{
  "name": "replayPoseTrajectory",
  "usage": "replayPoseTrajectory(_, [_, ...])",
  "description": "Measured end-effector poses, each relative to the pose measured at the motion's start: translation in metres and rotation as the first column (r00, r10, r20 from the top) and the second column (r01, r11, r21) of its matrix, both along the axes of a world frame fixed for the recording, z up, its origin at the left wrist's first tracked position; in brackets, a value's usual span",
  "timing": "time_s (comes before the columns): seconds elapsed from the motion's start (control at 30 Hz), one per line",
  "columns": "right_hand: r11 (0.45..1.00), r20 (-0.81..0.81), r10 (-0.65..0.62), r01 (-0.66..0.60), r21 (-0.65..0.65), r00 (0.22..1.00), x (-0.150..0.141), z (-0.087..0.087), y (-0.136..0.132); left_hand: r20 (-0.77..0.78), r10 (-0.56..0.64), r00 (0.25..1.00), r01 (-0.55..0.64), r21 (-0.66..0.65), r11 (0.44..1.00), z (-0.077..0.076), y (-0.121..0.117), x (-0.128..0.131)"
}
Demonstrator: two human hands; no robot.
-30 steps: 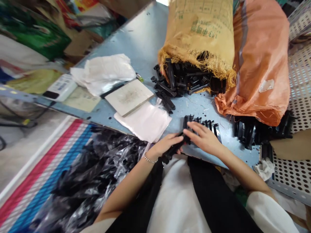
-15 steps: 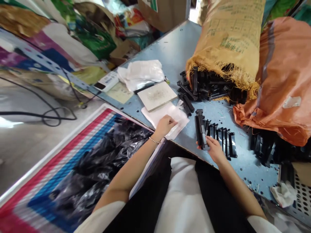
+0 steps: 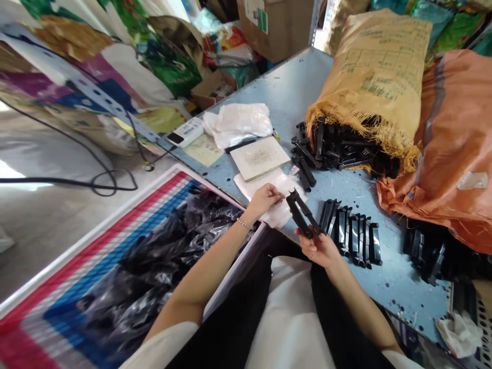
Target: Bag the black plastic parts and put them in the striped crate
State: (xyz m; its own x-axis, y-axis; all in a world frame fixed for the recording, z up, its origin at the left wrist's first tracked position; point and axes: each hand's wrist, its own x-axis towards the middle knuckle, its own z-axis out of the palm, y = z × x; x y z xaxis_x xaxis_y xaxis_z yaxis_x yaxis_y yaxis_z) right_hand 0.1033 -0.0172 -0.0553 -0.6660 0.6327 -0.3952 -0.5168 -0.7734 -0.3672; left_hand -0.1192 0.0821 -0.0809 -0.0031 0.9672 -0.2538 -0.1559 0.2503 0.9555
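Observation:
My right hand (image 3: 318, 249) grips a pair of long black plastic parts (image 3: 303, 214), tilted up and to the left at the table's front edge. Close to their upper ends is my left hand (image 3: 266, 200), its fingers pinched on a thin clear plastic bag (image 3: 280, 211) that lies on the bag pile. A whitish board (image 3: 260, 158) rests over the back of that pile. Right of my right hand, several matching black parts (image 3: 353, 230) stand in a row on the blue table (image 3: 400, 277).
More black parts (image 3: 338, 148) spill from a yellow woven sack (image 3: 378, 77); an orange sack (image 3: 457, 143) lies beside it. Folded white bags (image 3: 242, 123) sit behind the board. At lower left, a striped container (image 3: 115, 243) holds black bagged items (image 3: 169, 261).
My right hand has brought the black parts leftward, away from the row and toward my left hand, turning them. My left hand stays pinched over the bags. The view has shifted slightly.

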Motion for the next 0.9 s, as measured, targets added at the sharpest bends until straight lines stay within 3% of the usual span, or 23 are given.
replayPoseTrajectory(0.1, [0.998,-0.042,0.043,-0.044,-0.039,0.998,-0.001,-0.003,-0.001,-0.063,0.007,0.998,-0.006,0.022,1.000,0.004,-0.002,-0.003])
replayPoseTrajectory(0.2, [0.998,-0.006,0.025,-0.025,-0.060,1.000,0.000,-0.009,-0.003,-0.299,0.031,0.954,0.025,0.181,0.983,0.011,-0.006,-0.012])
replayPoseTrajectory(0.33, [0.999,0.034,-0.002,0.003,-0.035,0.999,0.005,-0.010,-0.003,-0.641,0.011,0.768,0.267,0.335,0.904,0.019,-0.012,-0.022])
replayPoseTrajectory(0.4, [0.999,0.002,0.043,-0.043,-0.028,0.999,0.003,-0.008,0.000,-0.711,0.044,0.702,0.291,0.342,0.894,0.019,-0.013,-0.021])
replayPoseTrajectory(0.57, [0.995,-0.030,0.097,-0.097,-0.005,0.995,-0.014,-0.009,0.021,-0.749,0.095,0.656,0.339,0.404,0.850,0.023,-0.029,-0.005])
replayPoseTrajectory(0.67, [0.994,0.203,-0.012,-0.010,0.109,0.979,-0.020,-0.013,0.032,-0.740,-0.038,0.672,0.498,0.413,0.763,0.034,-0.058,0.014])
replayPoseTrajectory(0.77, [0.974,0.387,-0.153,0.074,0.212,0.909,-0.024,-0.013,0.030,-0.721,-0.182,0.668,0.628,0.415,0.659,0.049,-0.089,0.033])
replayPoseTrajectory(0.83, [0.955,0.451,-0.196,0.065,0.291,0.871,-0.026,-0.007,0.023,-0.694,-0.195,0.693,0.619,0.435,0.654,0.058,-0.103,0.039])
replayPoseTrajectory(0.9, [0.913,0.508,-0.126,-0.101,0.396,0.852,-0.025,0.006,0.016,-0.679,-0.158,0.717,0.575,0.447,0.685,0.067,-0.115,0.033])
